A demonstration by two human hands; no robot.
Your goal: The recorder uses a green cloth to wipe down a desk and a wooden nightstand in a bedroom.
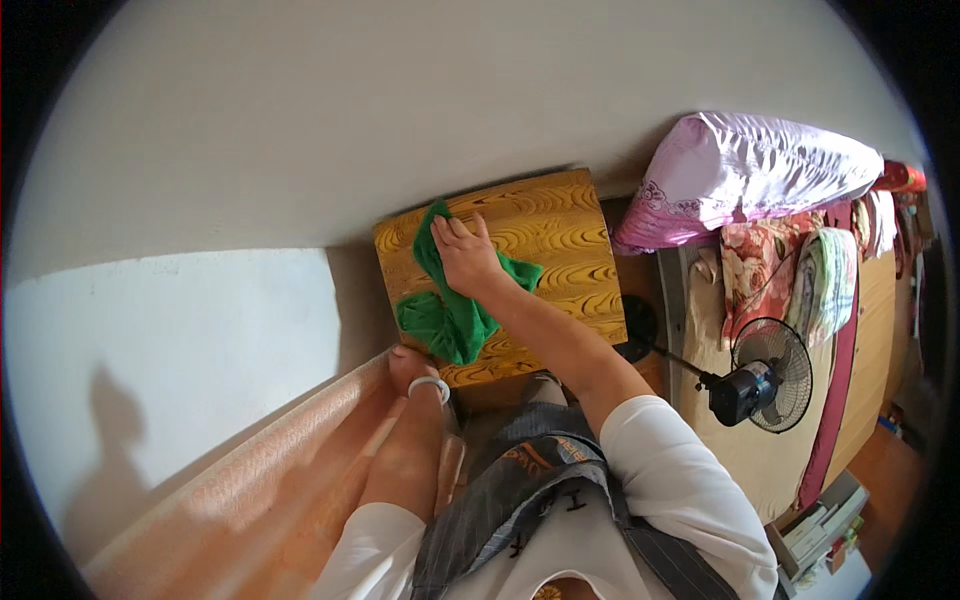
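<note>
A bunched green cloth lies on the left half of a small wood-grain table. My right hand is palm down on the cloth, its fingers pointing towards the wall and its thumb hidden. Part of the cloth sticks out to the right of my wrist; another fold spreads towards the near left corner. At that corner, beside the table's edge, is my left hand, with a pale bracelet on its wrist. Its fingers are mostly out of sight, so its grip on the edge cannot be made out.
A wall rises behind the table. Peach patterned fabric runs along the left. On the right, a black standing fan leans into view before a bed with folded blankets and a large pink-and-white bundle.
</note>
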